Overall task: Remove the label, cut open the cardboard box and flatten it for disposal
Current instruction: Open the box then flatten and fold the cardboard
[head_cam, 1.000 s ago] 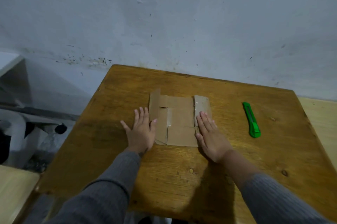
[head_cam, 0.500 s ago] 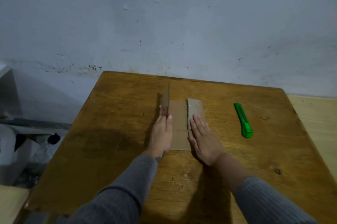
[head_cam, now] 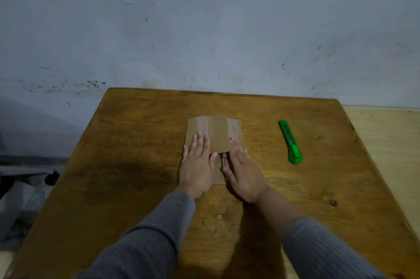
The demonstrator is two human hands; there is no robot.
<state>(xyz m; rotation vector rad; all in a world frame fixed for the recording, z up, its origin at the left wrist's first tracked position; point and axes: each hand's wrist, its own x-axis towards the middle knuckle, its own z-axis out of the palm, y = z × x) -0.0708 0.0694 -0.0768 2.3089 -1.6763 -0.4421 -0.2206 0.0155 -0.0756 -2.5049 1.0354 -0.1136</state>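
Head view: flattened cardboard box (head_cam: 216,134) lies mid-table (head_cam: 136,142), both palms pressing it flat, fingers spread; left hand (head_cam: 198,166) on its left part, right hand (head_cam: 243,170) on its right; green cutter (head_cam: 291,142) lies apart to the right

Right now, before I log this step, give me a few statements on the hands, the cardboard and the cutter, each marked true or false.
1. Both hands lie palm-down on the cardboard: the left hand and the right hand. True.
2. The right hand holds the green cutter. False: the cutter lies alone on the table, to the right of the right hand.
3. The cardboard stands as an upright box. False: it lies folded flat on the table.
4. The cutter lies clear of the cardboard, with bare wood between them. True.
5. The left hand is closed in a fist. False: its fingers are stretched out flat.
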